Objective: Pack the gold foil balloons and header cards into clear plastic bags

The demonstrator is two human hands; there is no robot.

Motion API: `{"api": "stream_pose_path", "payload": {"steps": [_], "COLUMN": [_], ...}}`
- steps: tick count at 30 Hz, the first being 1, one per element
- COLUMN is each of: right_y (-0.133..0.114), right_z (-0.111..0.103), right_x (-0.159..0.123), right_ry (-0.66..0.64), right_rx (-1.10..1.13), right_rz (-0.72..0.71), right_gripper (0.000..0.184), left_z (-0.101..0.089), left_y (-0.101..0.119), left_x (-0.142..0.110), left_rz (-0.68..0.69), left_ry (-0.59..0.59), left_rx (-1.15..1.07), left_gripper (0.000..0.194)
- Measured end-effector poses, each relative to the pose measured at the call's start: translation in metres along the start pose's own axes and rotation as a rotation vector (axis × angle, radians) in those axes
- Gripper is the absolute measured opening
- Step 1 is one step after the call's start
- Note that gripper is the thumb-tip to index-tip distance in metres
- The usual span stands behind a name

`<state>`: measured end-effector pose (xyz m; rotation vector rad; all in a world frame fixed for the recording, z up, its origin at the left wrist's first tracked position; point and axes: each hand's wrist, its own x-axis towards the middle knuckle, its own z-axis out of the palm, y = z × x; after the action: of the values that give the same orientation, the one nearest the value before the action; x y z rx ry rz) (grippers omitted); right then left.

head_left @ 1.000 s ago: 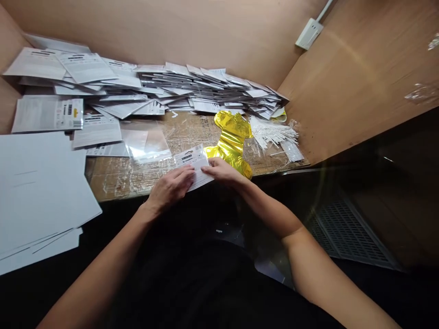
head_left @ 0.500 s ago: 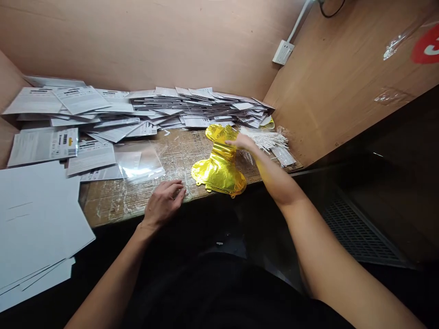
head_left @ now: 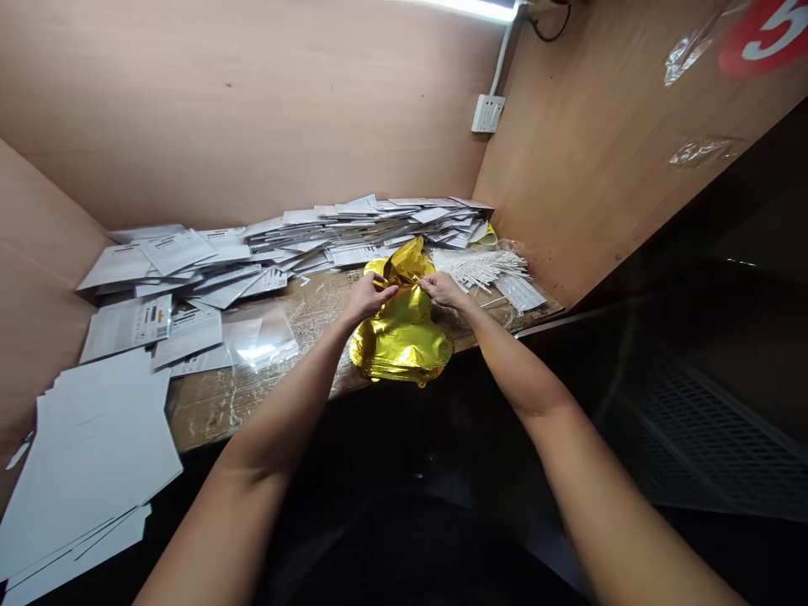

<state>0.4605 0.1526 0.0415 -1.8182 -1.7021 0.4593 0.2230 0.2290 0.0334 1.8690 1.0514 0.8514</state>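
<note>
Tan laminate wall (head_left: 252, 101) at 12 o'c, matching side panel (head_left: 38, 278) at 9 & wood-veneer panel (head_left: 587, 168) at 2, w/ red sticker (head_left: 763, 34) showing white 5 & clear tape scraps (head_left: 685, 55) at 1. White wall socket (head_left: 487, 114) on white conduit (head_left: 502, 71) in the corner, bright strip light (head_left: 467, 7) at top edge, black cable (head_left: 549, 29) just right of it. Bench top (head_left: 208, 421) w/ taped cardboard cover runs 9 to 3, dark metal grate (head_left: 713, 438) low at 4

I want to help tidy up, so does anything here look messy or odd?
Yes, the printed cards lie in a messy, overlapping heap instead of neat stacks, and the gold foil balloon looks crumpled, pinched between the left hand and right hand.
</note>
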Motion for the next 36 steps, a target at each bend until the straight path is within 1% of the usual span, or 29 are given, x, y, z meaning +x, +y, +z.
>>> {"api": "stream_pose_path", "payload": {"steps": [3,6,7,8,10,11,12,14,16,18,21,22,23,24,25,27,29,30,32,34,36], "right_y": [-0.006,-0.011,-0.013,-0.016,-0.023,-0.027,-0.031,-0.040,-0.050,-0.061,-0.084,-0.093,-0.102,-0.112,-0.121,-0.135,-0.141,-0.141,-0.132,-0.115,-0.095], "right_z": [-0.002,-0.007,-0.009,-0.012,-0.021,-0.026,-0.031,-0.043,-0.056,-0.069,-0.089,-0.096,-0.101,-0.106,-0.108,-0.107,-0.093,-0.081,-0.045,0.002,0.052], "right_x": [0.003,0.006,0.008,0.010,0.017,0.022,0.027,0.040,0.052,0.063,0.074,0.075,0.074,0.071,0.065,0.044,0.010,-0.010,-0.055,-0.100,-0.140], "right_ry": [0.023,0.010,0.008,0.018,0.064,0.092,0.120,0.169,0.236,0.340,0.479,0.500,0.503,0.491,0.472,0.434,0.409,0.396,0.353,0.278,0.203], "right_rx": [0.211,0.412,0.482,0.556,0.694,0.725,0.717,0.615,0.437,0.237,0.013,-0.023,-0.039,-0.041,-0.037,-0.047,-0.098,-0.133,-0.199,-0.230,-0.219], "right_rz": [0.007,0.058,0.055,0.037,-0.026,-0.065,-0.103,-0.162,-0.206,-0.253,-0.361,-0.407,-0.456,-0.500,-0.539,-0.600,-0.656,-0.685,-0.740,-0.815,-0.869], "right_gripper": [0.038,0.025,0.025,0.030,0.042,0.043,0.041,0.030,0.017,0.009,0.009,0.008,0.007,0.007,0.008,0.008,0.008,0.009,0.010,0.013,0.018], "left_z": [0.015,0.019,0.018,0.016,0.009,0.005,-0.001,-0.013,-0.027,-0.042,-0.067,-0.075,-0.083,-0.090,-0.097,-0.108,-0.114,-0.115,-0.112,-0.104,-0.092], "left_y": [0.008,0.014,0.016,0.018,0.025,0.030,0.034,0.044,0.056,0.071,0.098,0.107,0.116,0.124,0.130,0.134,0.125,0.115,0.085,0.045,0.003], "left_x": [0.014,0.022,0.026,0.030,0.042,0.048,0.055,0.066,0.073,0.076,0.074,0.071,0.068,0.064,0.058,0.039,0.007,-0.013,-0.062,-0.117,-0.171], "left_rz": [-0.049,0.006,0.032,0.062,0.131,0.169,0.209,0.286,0.350,0.422,0.577,0.631,0.670,0.694,0.706,0.714,0.742,0.765,0.802,0.813,0.777], "left_ry": [-0.064,-0.078,-0.065,-0.048,0.002,0.037,0.080,0.158,0.205,0.234,0.327,0.354,0.360,0.334,0.280,0.175,0.147,0.157,0.152,0.113,0.072], "left_rx": [-0.154,-0.356,-0.402,-0.430,-0.431,-0.409,-0.374,-0.278,-0.146,0.024,0.277,0.348,0.412,0.471,0.527,0.623,0.693,0.720,0.766,0.800,0.804], "left_gripper": [0.049,0.048,0.046,0.042,0.035,0.031,0.029,0.024,0.020,0.014,0.008,0.009,0.014,0.018,0.019,0.012,0.017,0.020,0.026,0.025,0.025]}}
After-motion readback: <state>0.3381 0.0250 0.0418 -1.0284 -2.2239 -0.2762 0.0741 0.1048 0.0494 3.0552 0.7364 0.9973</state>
